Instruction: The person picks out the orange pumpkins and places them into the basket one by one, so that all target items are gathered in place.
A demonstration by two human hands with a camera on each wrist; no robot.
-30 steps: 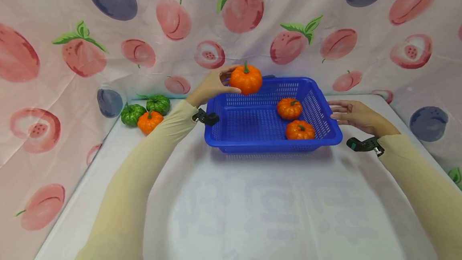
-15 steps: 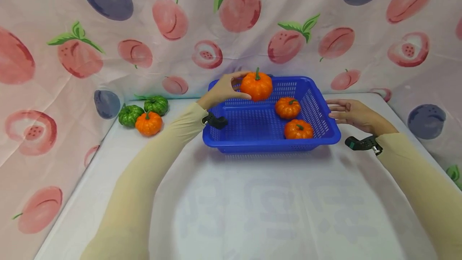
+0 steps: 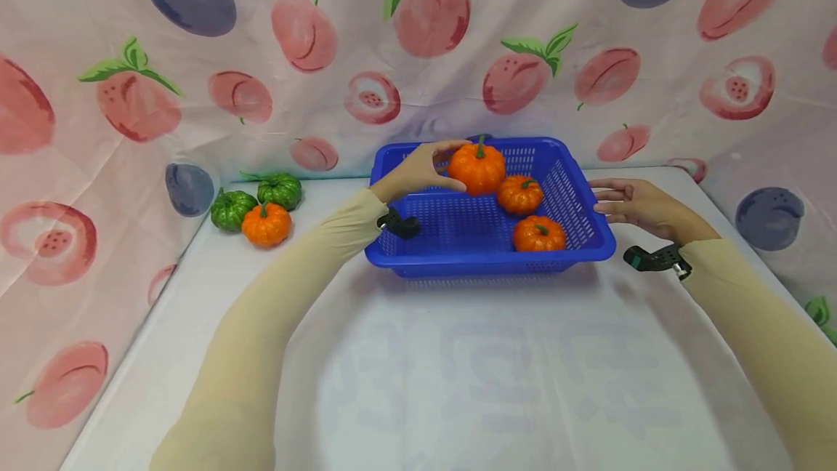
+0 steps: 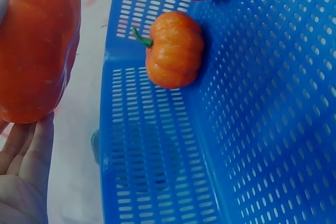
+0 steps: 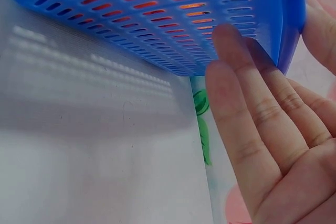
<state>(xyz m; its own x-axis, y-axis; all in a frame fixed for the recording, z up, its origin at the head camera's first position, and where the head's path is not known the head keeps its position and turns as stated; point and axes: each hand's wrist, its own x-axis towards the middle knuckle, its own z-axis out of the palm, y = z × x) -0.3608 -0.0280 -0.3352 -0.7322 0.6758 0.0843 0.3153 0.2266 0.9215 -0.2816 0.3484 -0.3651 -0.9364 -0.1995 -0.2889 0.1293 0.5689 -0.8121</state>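
Observation:
My left hand [image 3: 421, 169] grips an orange pumpkin [image 3: 476, 168] with a green stem, raised above the blue plastic basket [image 3: 458, 259]. In the left wrist view this pumpkin [image 4: 37, 45] stands apart from the basket wall, with fingers beneath it. Inside the basket, toward its right side, lie two more orange pumpkins: a rear pumpkin [image 3: 520, 196] and a front pumpkin [image 3: 539, 235]. My right hand [image 3: 644, 207] is at the basket's right side. Seen from the right wrist, its fingers [image 5: 262, 114] extend fairly straight against or close to the perforated outer wall [image 5: 157, 19].
At the back left of the white table [image 3: 458, 362] sit a green pumpkin [image 3: 233, 210], another green pumpkin [image 3: 279, 190] and an orange pumpkin [image 3: 267, 224], close together. A fruit-print cloth [image 3: 307, 115] hangs behind and along the sides.
My left hand has carried the orange pumpkin rightward and lower, from the basket's back left edge to over its middle. The right hand has stayed at the basket's side.

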